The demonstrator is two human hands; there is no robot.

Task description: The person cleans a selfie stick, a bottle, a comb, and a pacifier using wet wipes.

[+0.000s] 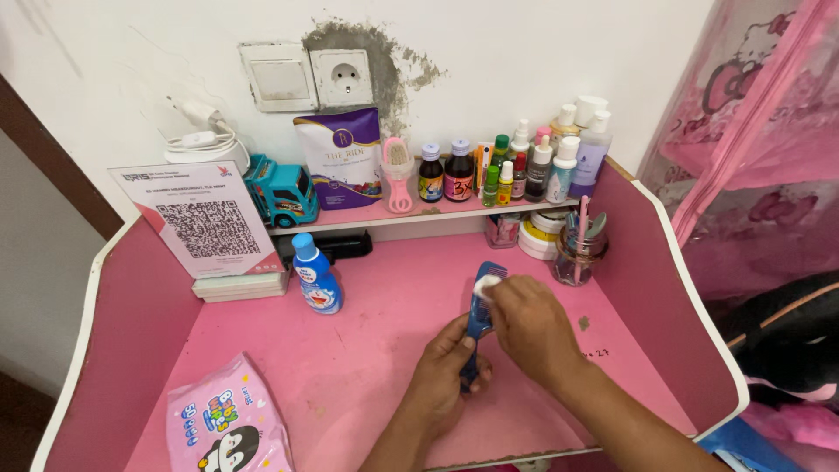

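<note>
Head view, pink desk (367, 350), read left to right. At the near left corner lies a pink wipes pack (229, 426). Behind it, a card (203, 220) with a square code leans over a stack of booklets (240, 285), and a blue bottle (316, 275) stands just beside that stack. On the shelf above sit a toy truck (280, 190), a purple pouch (339, 157), a pink brush (398, 175) and a row of small bottles (516, 166).

At centre, your left hand (446, 371) is closed around the lower end of the blue comb (479, 319), thumb and fingers wrapped on the handle, holding it upright with the toothed end away from you. Your right hand (529, 323) comes in from the right and lies against the comb's upper part; its fingers are pinched shut on a small white pad (486, 284), which touches the comb near its top. The comb thus stands between both hands, above the desk surface near its middle.

To the right, a glass jar (578, 253) holding tools stands near the desk's side wall, well apart from your hands.
</note>
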